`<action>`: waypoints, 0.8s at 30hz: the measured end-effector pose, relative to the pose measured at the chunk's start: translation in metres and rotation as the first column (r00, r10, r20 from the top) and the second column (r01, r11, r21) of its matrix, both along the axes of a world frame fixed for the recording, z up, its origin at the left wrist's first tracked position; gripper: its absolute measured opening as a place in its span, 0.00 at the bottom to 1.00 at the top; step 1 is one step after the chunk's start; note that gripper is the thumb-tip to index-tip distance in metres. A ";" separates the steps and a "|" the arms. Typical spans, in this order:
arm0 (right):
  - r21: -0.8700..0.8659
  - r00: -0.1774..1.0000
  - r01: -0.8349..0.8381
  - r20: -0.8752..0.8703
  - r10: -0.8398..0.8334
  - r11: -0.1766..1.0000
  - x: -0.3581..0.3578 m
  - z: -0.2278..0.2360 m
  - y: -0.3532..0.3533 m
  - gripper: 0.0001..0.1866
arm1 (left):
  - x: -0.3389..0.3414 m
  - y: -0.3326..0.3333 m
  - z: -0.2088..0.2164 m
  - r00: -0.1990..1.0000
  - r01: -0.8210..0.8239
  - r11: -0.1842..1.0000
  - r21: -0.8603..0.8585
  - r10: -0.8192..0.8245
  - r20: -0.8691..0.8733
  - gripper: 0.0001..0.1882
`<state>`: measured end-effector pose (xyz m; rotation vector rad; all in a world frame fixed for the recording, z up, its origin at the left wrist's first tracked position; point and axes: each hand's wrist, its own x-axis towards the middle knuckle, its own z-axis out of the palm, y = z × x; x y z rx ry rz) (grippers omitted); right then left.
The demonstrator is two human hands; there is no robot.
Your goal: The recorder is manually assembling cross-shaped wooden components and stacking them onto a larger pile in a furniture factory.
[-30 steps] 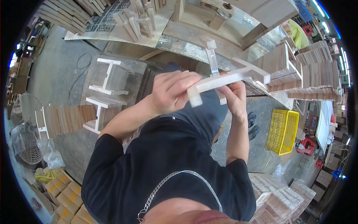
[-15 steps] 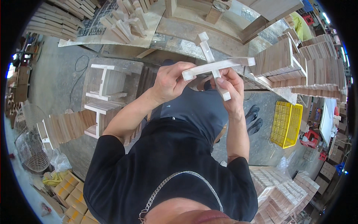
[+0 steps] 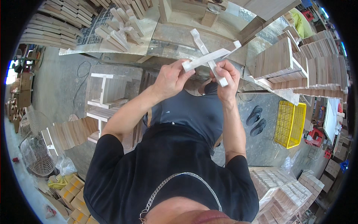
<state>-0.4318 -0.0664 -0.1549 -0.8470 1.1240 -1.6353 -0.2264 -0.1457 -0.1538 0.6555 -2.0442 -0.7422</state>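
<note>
Hands apart, both clamped on the crossed wooden piece (image 3: 207, 58): your left hand (image 3: 170, 79) pinches one bar's end, your right hand (image 3: 227, 80) grips the other bar near its lower end, and it's up between them, against the view of the surface (image 3: 171, 35). Off to your right, stacked slats (image 3: 274, 59); on the floor (image 3: 257, 149), a yellow basket (image 3: 290, 125) beside dark sandals (image 3: 254, 115).

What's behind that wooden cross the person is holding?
Behind the wooden cross, part of the workbench shows. Whatever the wood directly covers can't be seen, including some of the right hand gripping it.
</note>
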 end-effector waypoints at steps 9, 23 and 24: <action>-0.087 0.977 0.048 0.210 -0.028 0.995 0.003 -0.004 -0.031 0.11 | -0.011 -0.019 -0.005 0.995 -0.098 0.962 -0.255 0.091 -0.037 0.12; 0.054 0.979 0.127 0.156 -0.134 0.990 -0.009 0.000 -0.069 0.14 | -0.020 -0.059 -0.005 0.989 -0.075 0.997 0.007 0.074 0.130 0.11; 0.090 0.979 0.156 0.121 -0.167 0.984 -0.012 0.002 -0.079 0.15 | -0.023 -0.068 -0.003 0.981 -0.074 0.997 0.016 0.070 0.179 0.11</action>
